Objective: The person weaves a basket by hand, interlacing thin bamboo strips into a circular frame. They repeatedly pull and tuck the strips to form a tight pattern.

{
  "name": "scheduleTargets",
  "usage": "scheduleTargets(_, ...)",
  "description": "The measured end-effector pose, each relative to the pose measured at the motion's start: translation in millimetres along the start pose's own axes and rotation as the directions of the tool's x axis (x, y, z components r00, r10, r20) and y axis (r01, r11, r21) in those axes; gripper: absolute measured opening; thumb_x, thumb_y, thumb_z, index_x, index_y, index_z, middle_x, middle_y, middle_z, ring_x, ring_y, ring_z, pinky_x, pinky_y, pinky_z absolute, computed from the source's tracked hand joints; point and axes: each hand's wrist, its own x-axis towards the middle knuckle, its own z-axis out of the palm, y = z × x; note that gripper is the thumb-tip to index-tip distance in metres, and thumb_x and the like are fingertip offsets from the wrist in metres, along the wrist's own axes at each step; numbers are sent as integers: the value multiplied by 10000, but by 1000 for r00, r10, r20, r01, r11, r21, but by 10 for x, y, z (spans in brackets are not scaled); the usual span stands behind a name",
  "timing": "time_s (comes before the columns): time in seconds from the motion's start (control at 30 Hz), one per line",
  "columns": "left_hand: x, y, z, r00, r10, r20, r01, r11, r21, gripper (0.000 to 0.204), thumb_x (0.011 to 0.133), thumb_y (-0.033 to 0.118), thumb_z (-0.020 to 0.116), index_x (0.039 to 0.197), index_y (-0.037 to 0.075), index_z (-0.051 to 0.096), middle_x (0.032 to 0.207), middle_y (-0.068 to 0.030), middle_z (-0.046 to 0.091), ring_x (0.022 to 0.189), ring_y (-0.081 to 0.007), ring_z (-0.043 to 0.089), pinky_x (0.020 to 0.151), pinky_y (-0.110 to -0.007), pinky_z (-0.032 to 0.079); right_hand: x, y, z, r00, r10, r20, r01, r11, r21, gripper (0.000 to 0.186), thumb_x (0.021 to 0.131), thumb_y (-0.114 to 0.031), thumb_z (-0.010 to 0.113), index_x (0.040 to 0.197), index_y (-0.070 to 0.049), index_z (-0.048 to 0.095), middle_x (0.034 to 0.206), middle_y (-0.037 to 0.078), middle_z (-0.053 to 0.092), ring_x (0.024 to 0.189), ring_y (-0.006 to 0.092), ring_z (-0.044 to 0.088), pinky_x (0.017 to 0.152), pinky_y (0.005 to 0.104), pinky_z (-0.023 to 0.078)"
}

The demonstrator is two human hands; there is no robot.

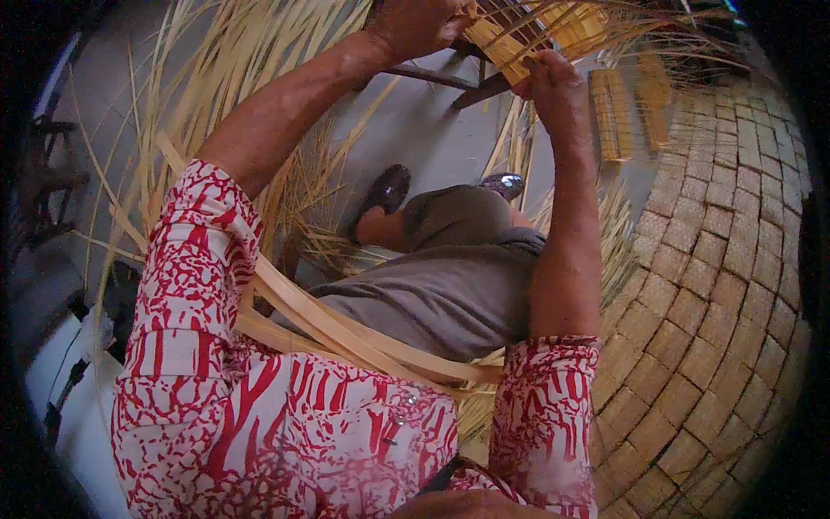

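At the top of the head view, both my hands are on a yellow woven piece of flat plant strips (501,48). My left hand (424,24) is closed at its left end, partly cut off by the upper edge of the picture. On the near right end, the fingers of my right hand (552,82) are pinched. Long thin loose ends (666,39) fan out to the right beyond the piece. Behind it sits another broad yellow woven section (575,28); whether the two are joined, I cannot tell.
Long pale strips (251,69) spread over the left side. Wide flat strips (346,333) lie across my lap. Dark wooden bars (441,78) stand below the piece. Yellow woven panels (610,112) lie right of my right hand, beside many rows of woven blocks (709,277).
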Motion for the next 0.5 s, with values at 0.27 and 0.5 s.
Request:
scheduleTargets(0.27, -16, 131, 269, 999, -29, -41, 32, 997, 74, 150, 806, 185, 620, 819, 36, 635, 683, -195, 620, 658, -372, 630, 608, -463, 500, -149, 204, -117, 998, 58, 33, -57, 998, -18, 193, 745, -195, 719, 854, -74, 616, 831, 159, 671, 792, 405, 652, 672, 481, 533)
scheduleTargets(0.5, 25, 234, 218, 996, 25, -90, -14, 993, 121, 172, 795, 196, 625, 790, 25, 607, 653, -206, 604, 638, -374, 625, 594, -469, 489, -163, 122, -157, 996, 87, 18, -87, 996, 14, 219, 729, -202, 733, 893, -86, 645, 849, 151, 679, 832, 382, 662, 707, 475, 540)
